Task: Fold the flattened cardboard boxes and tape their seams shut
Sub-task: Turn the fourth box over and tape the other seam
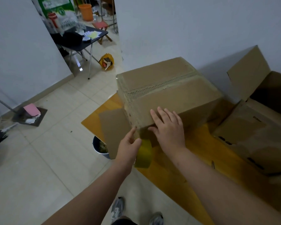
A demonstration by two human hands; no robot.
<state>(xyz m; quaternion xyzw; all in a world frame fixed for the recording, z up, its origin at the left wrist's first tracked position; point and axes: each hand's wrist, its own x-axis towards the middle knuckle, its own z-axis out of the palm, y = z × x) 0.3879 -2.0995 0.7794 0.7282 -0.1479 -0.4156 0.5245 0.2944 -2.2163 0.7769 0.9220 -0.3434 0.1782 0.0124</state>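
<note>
A closed cardboard box (177,91) stands on the yellow table (193,151), with a taped seam running along its top and down its near left end. My left hand (128,146) holds a yellowish roll of tape (143,154) just below the box's near bottom corner, index finger stretched up to that corner. My right hand (167,127) lies flat with spread fingers on the box's near edge and side, pressing over the corner. A flat piece of cardboard (113,130) lies at the table's left edge beside the box.
An open cardboard box (258,127) with raised flaps fills the right of the table. A dark bucket (101,146) sits on the tiled floor under the table's left edge. My shoes (118,210) show below. A folding table (81,39) stands in the doorway beyond.
</note>
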